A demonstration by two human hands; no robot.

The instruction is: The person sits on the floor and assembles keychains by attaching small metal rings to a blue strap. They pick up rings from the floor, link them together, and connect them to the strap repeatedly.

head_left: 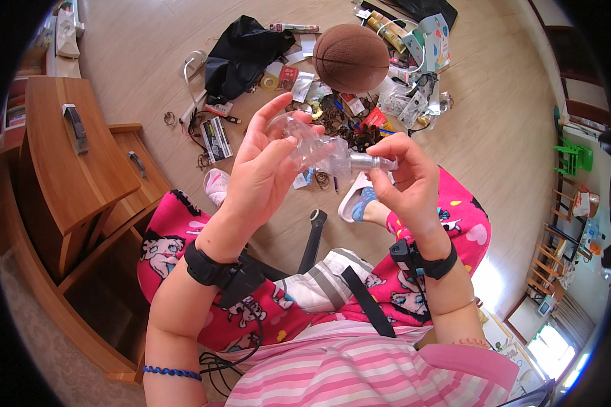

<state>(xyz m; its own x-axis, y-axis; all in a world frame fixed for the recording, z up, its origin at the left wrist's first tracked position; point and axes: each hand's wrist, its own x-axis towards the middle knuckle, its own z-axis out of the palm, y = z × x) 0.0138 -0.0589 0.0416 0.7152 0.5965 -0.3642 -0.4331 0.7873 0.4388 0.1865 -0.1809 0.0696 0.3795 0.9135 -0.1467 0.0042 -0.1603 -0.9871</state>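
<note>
In front of me, above the floor, my left hand [261, 152] grips a crinkled piece of clear plastic [309, 148] between thumb and fingers. The plastic reaches across to a small shiny silver cylinder [362, 161], whose kind I cannot make out. Thumb and fingertips of my right hand [411, 173] pinch the cylinder's right end. Whether the plastic is a bag around it or a separate clear part is not plain. Below both hands lies a heap of small dark brown pieces [343, 125], partly hidden by the plastic.
A brown basketball [351, 58] sits beyond the heap, with a black bag [246, 57] to its left. Packets, cables, a tape roll [269, 82] and a teal-and-white box [433, 42] lie around. At left stands a wooden cabinet [81, 156] with pulled-out drawers.
</note>
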